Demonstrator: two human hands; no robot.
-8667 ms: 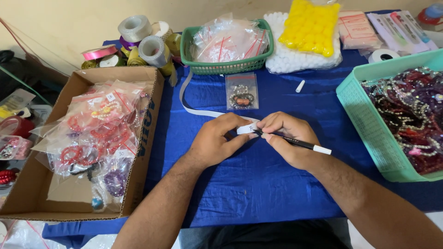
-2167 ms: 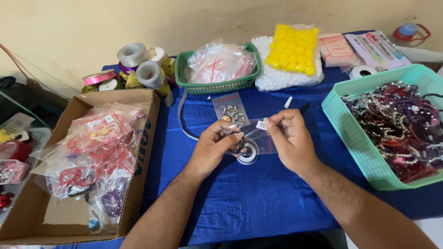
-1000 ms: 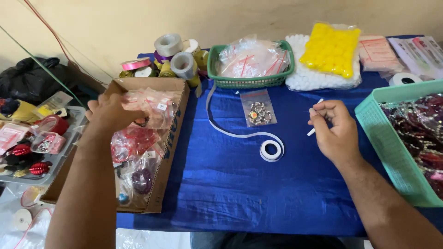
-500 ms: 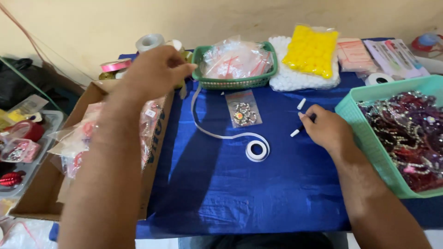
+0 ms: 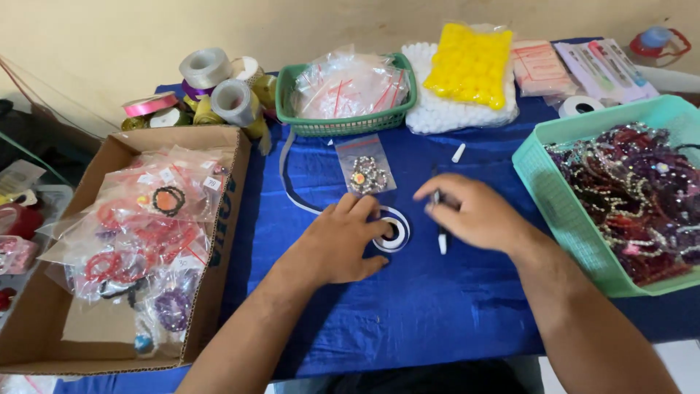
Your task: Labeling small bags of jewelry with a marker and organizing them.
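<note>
Fingers (image 5: 357, 211) of left hand (image 5: 339, 244) spread on tape roll (image 5: 394, 233); right hand (image 5: 470, 215) pinching pen (image 5: 441, 237); bagged trinket (image 5: 366, 174) beside.

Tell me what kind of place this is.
Probably a small craft or jewellery packing table, likely at home. A cardboard box holds bagged bracelets, a teal basket is piled with beaded pieces, and ribbon spools stand at the back. The left hand rests on a tape roll.

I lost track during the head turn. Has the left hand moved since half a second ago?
Yes. The left hand has come down from the ribbon spools to the white tape roll just below the small clear bag.
</note>
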